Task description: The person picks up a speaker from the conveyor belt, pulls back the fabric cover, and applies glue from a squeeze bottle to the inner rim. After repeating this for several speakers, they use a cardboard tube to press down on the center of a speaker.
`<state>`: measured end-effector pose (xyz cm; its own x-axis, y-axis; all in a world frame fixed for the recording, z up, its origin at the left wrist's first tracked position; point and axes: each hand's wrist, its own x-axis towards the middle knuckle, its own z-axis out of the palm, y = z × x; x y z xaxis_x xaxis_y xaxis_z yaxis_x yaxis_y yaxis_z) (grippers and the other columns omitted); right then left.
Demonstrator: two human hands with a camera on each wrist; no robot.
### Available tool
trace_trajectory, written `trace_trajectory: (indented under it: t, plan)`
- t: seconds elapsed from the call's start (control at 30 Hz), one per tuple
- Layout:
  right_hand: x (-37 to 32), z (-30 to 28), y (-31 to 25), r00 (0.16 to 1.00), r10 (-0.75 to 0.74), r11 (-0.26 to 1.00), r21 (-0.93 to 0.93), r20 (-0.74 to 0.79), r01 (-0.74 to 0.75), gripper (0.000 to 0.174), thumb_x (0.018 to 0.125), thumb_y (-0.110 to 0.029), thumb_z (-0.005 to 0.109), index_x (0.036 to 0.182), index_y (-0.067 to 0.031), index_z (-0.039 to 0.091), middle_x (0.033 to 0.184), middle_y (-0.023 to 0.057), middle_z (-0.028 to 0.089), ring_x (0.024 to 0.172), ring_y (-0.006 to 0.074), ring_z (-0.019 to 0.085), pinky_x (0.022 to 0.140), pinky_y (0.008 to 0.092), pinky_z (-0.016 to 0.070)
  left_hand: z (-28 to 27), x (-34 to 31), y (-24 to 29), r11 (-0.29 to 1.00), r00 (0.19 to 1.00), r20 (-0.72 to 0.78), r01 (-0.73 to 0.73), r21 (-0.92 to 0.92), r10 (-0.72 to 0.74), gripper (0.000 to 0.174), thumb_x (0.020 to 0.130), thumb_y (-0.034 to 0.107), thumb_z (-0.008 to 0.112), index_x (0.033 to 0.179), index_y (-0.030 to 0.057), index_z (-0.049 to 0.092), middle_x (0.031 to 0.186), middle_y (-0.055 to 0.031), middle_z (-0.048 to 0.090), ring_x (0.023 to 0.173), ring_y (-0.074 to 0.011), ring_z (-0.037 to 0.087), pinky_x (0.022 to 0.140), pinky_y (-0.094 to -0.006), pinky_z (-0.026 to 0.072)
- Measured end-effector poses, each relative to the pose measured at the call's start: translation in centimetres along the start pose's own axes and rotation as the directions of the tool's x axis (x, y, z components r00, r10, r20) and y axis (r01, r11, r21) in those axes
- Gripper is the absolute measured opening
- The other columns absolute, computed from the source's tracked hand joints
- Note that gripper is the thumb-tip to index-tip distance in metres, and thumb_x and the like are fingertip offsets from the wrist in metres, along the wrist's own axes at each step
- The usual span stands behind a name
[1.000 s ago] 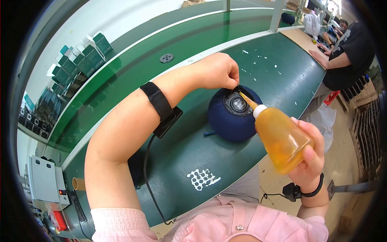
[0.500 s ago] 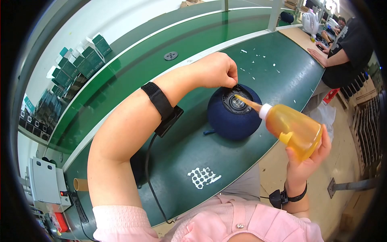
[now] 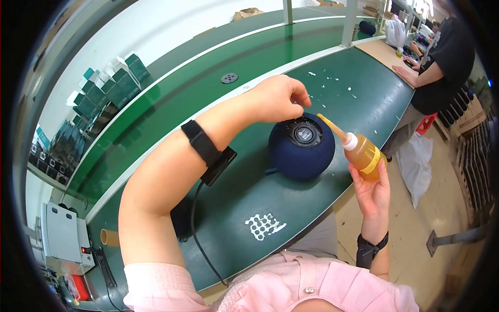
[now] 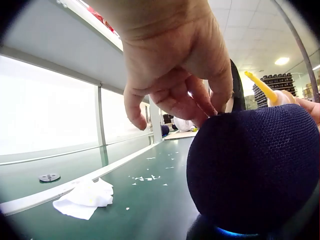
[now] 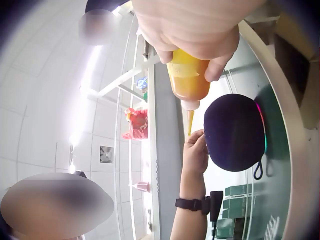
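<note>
In the head view, the speaker (image 3: 300, 161) stood on the surface (image 3: 234, 205) before me, its disc (image 3: 305, 134) facing up. My left grip (image 3: 278, 99) was at the top edge of it, thumb down by the edge and the fingers above standing a little apart; whether it pinched anything thin I could not tell. My right grip (image 3: 373, 195) was clamped round the bottle (image 3: 367, 156), and the nozzle (image 3: 332, 127) slanted up and left, its tip appearing just beyond the disc. A drip seemed the likeliest trouble: a careless squeeze, or the nozzle dipping, could soil the speaker's side or the surface. Half a second earlier the bottle had lain over more flatly with its tip above the disc; now it was drawn back and tilted more upright, and my left fingers, bunched together then, had loosened

In the left wrist view, my thumb and nearest fingers met the speaker's top edge while one finger hung free to the side. A white scrap (image 4: 86, 199) lay well apart on the surface. With so round a body, I judged, a sideways push there could rock the speaker

In the right wrist view, thumb and fingers curled round the bottle, and the nozzle's tip looked near my left fingers; drifting closer, it could smear them. A coloured light (image 5: 263, 127) glowed along the speaker's edge
</note>
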<state>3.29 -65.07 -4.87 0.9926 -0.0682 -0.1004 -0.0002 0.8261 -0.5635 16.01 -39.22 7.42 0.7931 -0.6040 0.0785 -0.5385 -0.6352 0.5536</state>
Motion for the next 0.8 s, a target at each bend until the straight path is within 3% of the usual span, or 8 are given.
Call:
trace_trajectory:
  t: [0.07, 0.23, 0.4, 0.53, 0.6, 0.73, 0.8]
  plan:
    - [0.0, 0.0, 0.1, 1.000, 0.018, 0.999, 0.030, -0.015, -0.018, 0.041, 0.093, -0.029, 0.050, 0.122, -0.0017, 0.044, 0.122, 0.0145, 0.051, 0.108, 0.0289, 0.054, 0.091, 0.0395, 0.0508, -0.6, -1.1, 1.7, 0.999, 0.996, -0.077, -0.035, 0.030, 0.037, 0.026, 0.073, 0.013, 0.063, 0.098, 0.0056, 0.066, 0.099, -0.0087, 0.065, 0.091, -0.0175, 0.059, 0.077, -0.0303, 0.0478]
    - [0.2, 0.8, 0.1, 0.986, 0.165, 0.958, 0.232, 0.026, -0.167, 0.042, 0.092, -0.032, 0.052, 0.122, -0.0029, 0.045, 0.121, 0.0155, 0.051, 0.106, 0.0304, 0.055, 0.087, 0.0411, 0.0526, -1.5, -3.4, 5.2, 0.999, 0.973, -0.229, -0.038, -0.008, 0.036, 0.030, 0.073, 0.013, 0.063, 0.102, 0.0062, 0.063, 0.101, -0.0069, 0.063, 0.095, -0.0171, 0.056, 0.081, -0.0328, 0.0458]
    - [0.4, 0.6, 0.2, 0.950, 0.296, 0.916, 0.254, 0.097, -0.311, 0.048, 0.091, -0.040, 0.050, 0.122, -0.0034, 0.045, 0.113, 0.0178, 0.055, 0.096, 0.0323, 0.060, 0.081, 0.0429, 0.0542, -1.9, -5.6, 7.4, 0.992, 0.922, -0.377, -0.115, -0.047, 0.089, 0.039, 0.076, 0.019, 0.066, 0.112, 0.0082, 0.058, 0.110, -0.0073, 0.060, 0.100, -0.0179, 0.054, 0.087, -0.0352, 0.0425]
    - [0.1, 1.0, 0.0, 0.909, 0.374, 0.871, 0.267, 0.184, -0.412, 0.057, 0.091, -0.050, 0.044, 0.122, -0.0030, 0.045, 0.105, 0.0216, 0.057, 0.089, 0.0327, 0.062, 0.078, 0.0441, 0.0547, -2.9, -7.3, 8.3, 0.970, 0.895, -0.445, -0.129, -0.206, 0.024, 0.049, 0.080, 0.026, 0.068, 0.122, 0.0067, 0.051, 0.117, -0.0118, 0.055, 0.108, -0.0183, 0.051, 0.088, -0.0323, 0.0415]
    - [-0.2, 1.4, -0.3, 0.896, 0.387, 0.856, 0.276, 0.216, -0.436, 0.058, 0.091, -0.051, 0.042, 0.122, -0.0028, 0.044, 0.104, 0.0222, 0.057, 0.090, 0.0327, 0.062, 0.079, 0.0444, 0.0545, -3.6, -8.3, 8.8, 0.930, 0.833, -0.553, -0.225, -0.290, 0.029, 0.050, 0.085, 0.028, 0.062, 0.125, 0.0035, 0.047, 0.119, -0.0116, 0.053, 0.108, -0.0178, 0.052, 0.089, -0.0316, 0.0418]
    - [-1.0, 1.3, -1.4, 0.857, 0.416, 0.815, 0.291, 0.305, -0.500, 0.062, 0.090, -0.055, 0.039, 0.123, -0.0026, 0.044, 0.104, 0.0234, 0.056, 0.090, 0.0325, 0.062, 0.078, 0.0449, 0.0542, -4.6, -12.7, 10.2, 0.921, 0.764, -0.644, -0.214, -0.325, -0.049, 0.049, 0.091, 0.035, 0.050, 0.127, 0.0025, 0.044, 0.120, -0.0122, 0.052, 0.106, -0.0195, 0.053, 0.087, -0.0314, 0.0433]
    - [-1.3, 0.3, -1.7, 0.839, 0.411, 0.803, 0.295, 0.356, -0.518, 0.062, 0.090, -0.054, 0.040, 0.123, -0.0020, 0.045, 0.107, 0.0227, 0.055, 0.094, 0.0322, 0.061, 0.082, 0.0446, 0.0525, -4.0, -14.8, 10.1, 0.845, 0.753, -0.617, -0.160, -0.511, -0.230, 0.050, 0.090, 0.035, 0.051, 0.128, 0.0024, 0.042, 0.117, -0.0121, 0.052, 0.103, -0.0201, 0.054, 0.084, -0.0332, 0.0455]
